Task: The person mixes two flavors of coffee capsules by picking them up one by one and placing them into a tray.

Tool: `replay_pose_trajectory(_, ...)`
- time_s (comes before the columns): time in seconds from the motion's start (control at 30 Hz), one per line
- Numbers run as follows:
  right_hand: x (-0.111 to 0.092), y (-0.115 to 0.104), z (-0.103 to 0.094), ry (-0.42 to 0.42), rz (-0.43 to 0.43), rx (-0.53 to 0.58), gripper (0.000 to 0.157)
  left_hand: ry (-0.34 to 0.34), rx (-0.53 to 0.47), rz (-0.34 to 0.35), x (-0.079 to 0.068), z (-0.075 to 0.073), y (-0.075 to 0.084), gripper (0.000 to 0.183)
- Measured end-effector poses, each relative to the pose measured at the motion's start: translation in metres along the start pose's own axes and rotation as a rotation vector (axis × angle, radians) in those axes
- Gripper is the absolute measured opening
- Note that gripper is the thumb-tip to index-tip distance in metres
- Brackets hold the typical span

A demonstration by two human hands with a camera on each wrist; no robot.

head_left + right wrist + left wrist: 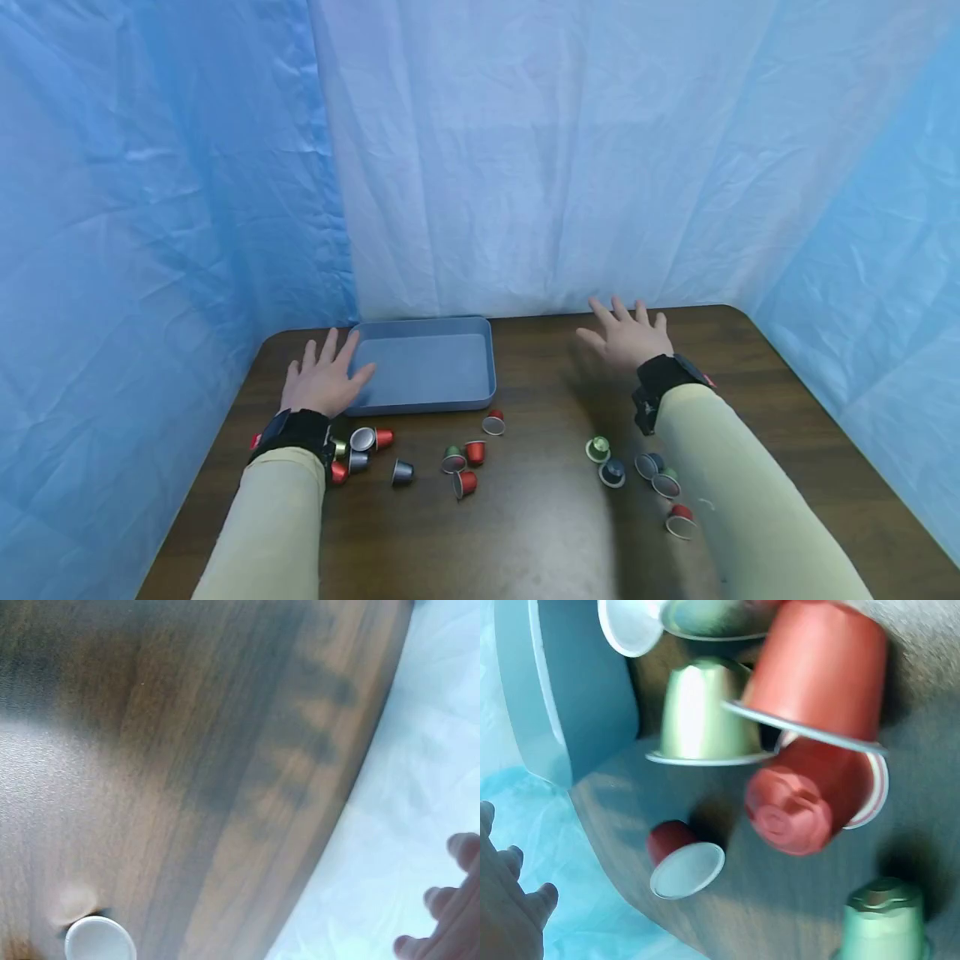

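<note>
Head cam, hands (pixel 321 383) (pixel 628 340) spread, L by tray (pixel 423 367), pods (pixel 476 452) on tbl (pixel 540 533)

Left hand (pixel 321 383) and right hand (pixel 628 337) splayed, backs up

Arms held forward, well apart. Left forearm (pixel 273 517), pale-sleeved, rises from lower left and angles slightly inward; right forearm (pixel 750 492), likewise sleeved, slants in more steeply from lower right. Dark bands (pixel 306 429) round both wrists. Left: fingers fanned forward, thumb out toward the body's midline. Right: a little farther forward, fingers fanned and angled slightly left, thumb also pointing inward. Left wrist view: fingertips (pixel 546 894) at left edge. Right wrist view: fingertips (pixel 405 945) in lower right corner, spaced apart.
</note>
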State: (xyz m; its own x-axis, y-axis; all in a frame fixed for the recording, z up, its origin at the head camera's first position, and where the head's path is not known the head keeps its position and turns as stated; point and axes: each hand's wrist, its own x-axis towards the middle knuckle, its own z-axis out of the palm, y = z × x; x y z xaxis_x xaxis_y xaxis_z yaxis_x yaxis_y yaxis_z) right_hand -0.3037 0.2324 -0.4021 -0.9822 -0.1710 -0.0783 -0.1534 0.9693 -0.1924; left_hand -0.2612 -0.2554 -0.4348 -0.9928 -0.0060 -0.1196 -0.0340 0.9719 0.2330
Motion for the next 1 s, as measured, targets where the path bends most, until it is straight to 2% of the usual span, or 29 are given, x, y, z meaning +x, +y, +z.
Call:
replay_pose_trajectory(0.33, -0.001, 0.001, -0.01, 0.025, -0.033, -0.008, 0.083, -0.034, -0.021, -0.048, -0.005, 0.006, -0.014, 0.088)
replay_pose_trajectory(0.67, -0.017, 0.002, -0.026, 0.029, -0.071, -0.033, 0.079, -0.049, 0.003, -0.124, -0.005, 0.015, -0.029, 0.087)
replay_pose_trajectory(1.0, -0.031, 0.023, -0.028, 0.021, -0.083, -0.033, 0.079, -0.059, 0.047, -0.084, -0.005, 0.022, -0.032, 0.077)
